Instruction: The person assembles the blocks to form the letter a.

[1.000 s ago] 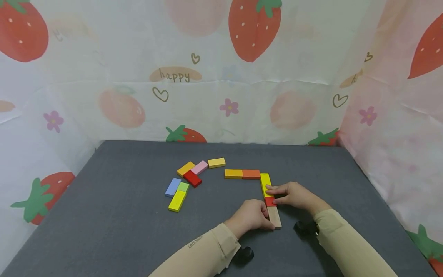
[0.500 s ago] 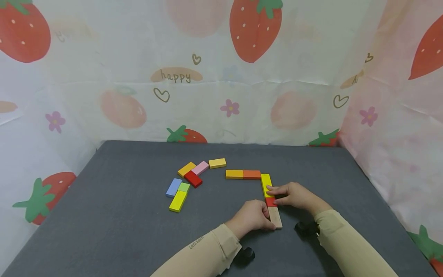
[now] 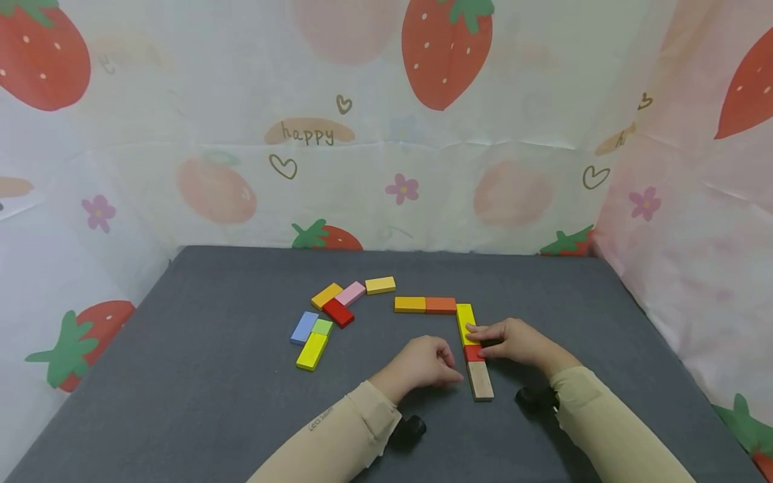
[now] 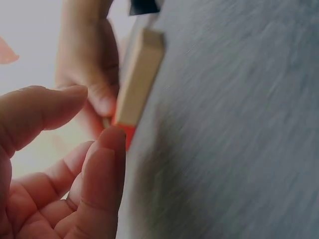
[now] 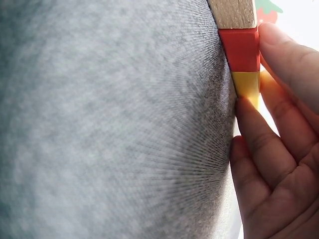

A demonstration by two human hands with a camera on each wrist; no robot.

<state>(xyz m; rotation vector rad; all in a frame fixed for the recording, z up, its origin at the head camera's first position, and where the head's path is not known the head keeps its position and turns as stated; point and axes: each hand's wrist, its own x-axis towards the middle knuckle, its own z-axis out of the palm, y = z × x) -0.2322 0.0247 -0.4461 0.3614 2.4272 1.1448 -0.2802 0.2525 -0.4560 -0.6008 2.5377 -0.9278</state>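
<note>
On the dark table a plain wooden block (image 3: 480,381), a short red block (image 3: 474,353) and a long yellow block (image 3: 466,315) form a line end to end. My right hand (image 3: 524,345) touches this line, thumb at the red block and fingertips at the yellow block (image 5: 244,83). My left hand (image 3: 418,365) is left of the wooden block and apart from it. In the left wrist view its thumb and fingers (image 4: 102,191) are separated, holding nothing. The wooden block (image 4: 140,79) shows beyond them.
A yellow-orange block (image 3: 410,305) and an orange block (image 3: 441,306) adjoin the line's far end. To the left lie a pale yellow block (image 3: 380,285), pink block (image 3: 350,293), red block (image 3: 339,312), blue block (image 3: 304,328) and several others. Patterned cloth (image 3: 386,168) hangs behind.
My left hand has let go of the wooden block and drawn away to the left. The right hand stays on the line, and the blocks keep their places.
</note>
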